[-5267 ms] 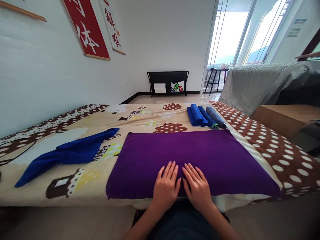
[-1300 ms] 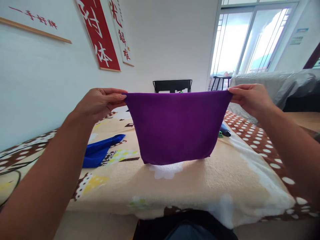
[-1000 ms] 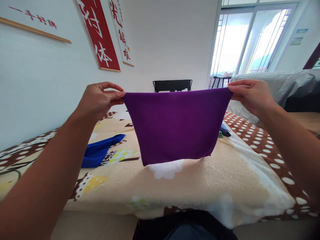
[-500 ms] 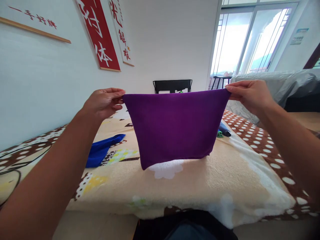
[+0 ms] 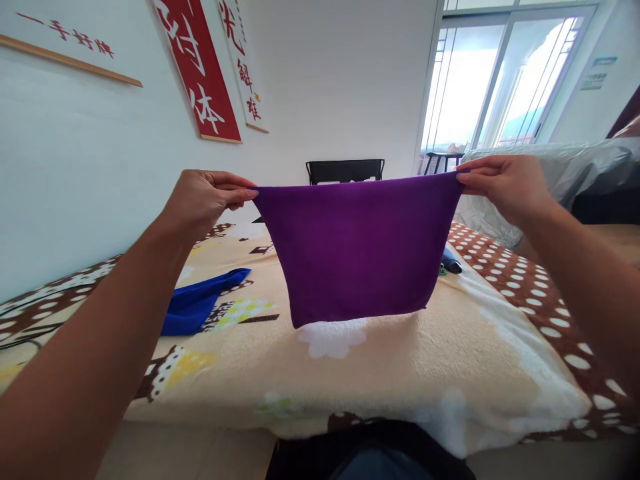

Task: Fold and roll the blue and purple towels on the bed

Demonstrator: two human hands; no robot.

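Observation:
A purple cloth [image 5: 360,250] hangs stretched between my two hands, above the patterned blanket [image 5: 380,380]. My left hand [image 5: 210,193] pinches its upper left corner between thumb and fingers. The upper right corner is pinched by my right hand [image 5: 505,183]. The cloth's top edge is taut and slightly higher on the right; its lower edge hangs just over the blanket. On the blanket to the left lies a blue cloth [image 5: 197,307], partly hidden behind my left forearm. A dark rolled item [image 5: 452,261] shows partly past the purple cloth's right side.
A black chair back [image 5: 345,170] rises behind the bed. Black cables [image 5: 35,333] lie at the left edge. On the right are a brown dotted cover [image 5: 515,280] and a plastic-covered piece of furniture [image 5: 545,160]. Scrolls [image 5: 200,73] hang on the left wall.
Both hands have risen slightly and shifted a little to the right with the purple cloth. Its lower edge now hangs higher. My left fingers have closed more round the corner.

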